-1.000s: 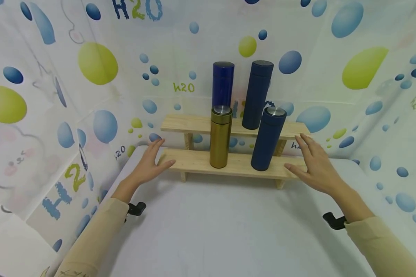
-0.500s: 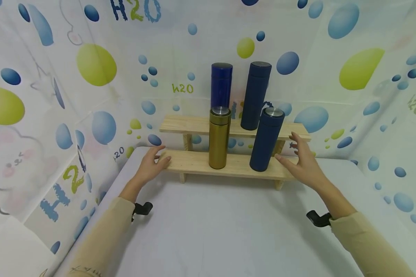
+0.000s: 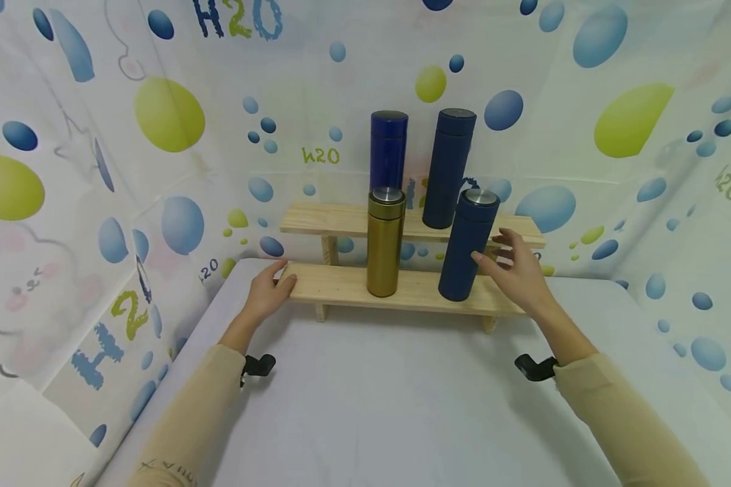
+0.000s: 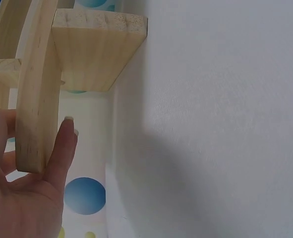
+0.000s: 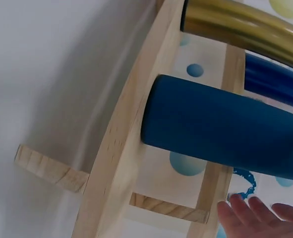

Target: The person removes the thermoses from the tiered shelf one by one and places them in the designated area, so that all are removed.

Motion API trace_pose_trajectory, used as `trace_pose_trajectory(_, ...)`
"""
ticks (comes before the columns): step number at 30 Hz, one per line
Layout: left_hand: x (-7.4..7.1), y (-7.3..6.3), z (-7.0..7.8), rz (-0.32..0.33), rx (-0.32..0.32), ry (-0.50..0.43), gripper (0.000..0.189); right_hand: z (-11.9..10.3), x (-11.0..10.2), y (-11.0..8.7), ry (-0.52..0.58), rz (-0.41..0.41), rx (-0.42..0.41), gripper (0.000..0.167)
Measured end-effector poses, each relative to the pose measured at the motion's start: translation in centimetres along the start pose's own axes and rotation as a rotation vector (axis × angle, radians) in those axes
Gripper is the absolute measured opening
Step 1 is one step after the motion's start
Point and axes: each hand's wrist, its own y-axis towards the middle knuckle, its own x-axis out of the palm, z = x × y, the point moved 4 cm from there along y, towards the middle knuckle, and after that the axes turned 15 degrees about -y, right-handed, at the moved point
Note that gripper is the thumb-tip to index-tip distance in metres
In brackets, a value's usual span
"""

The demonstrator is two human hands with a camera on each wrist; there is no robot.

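Observation:
A two-tier wooden shelf (image 3: 323, 287) stands on the white table. My left hand (image 3: 267, 296) holds the left end of its lower board, thumb and fingers on opposite faces of the wood (image 4: 37, 119) in the left wrist view. My right hand (image 3: 520, 276) is beside the front navy thermos bottle (image 3: 466, 253), its thumb overlapping the bottle's right side in the head view. In the right wrist view, fingers (image 5: 250, 215) stretch out loosely, apart from that bottle. A gold thermos bottle (image 3: 384, 253) stands left of it on the same board.
On the upper board stand a shiny blue bottle (image 3: 388, 149), partly hidden by the gold one, and a matte navy bottle (image 3: 449, 169). A patterned curtain (image 3: 353, 88) hangs close behind the shelf. Black wrist mounts (image 3: 535, 367) stick inward from both sleeves.
My right hand has moved left from the shelf's right end to the front navy bottle. My left hand has come in and closed on the lower board's left end. The bottles stay put.

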Motion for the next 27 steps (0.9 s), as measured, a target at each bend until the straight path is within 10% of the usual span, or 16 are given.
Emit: trace_pose_trajectory(27,0.6,0.2,-0.9,0.035,-0.086,-0.119,0.059,-0.7,1.1,2.1,0.127,-0.023,0.007,0.086)
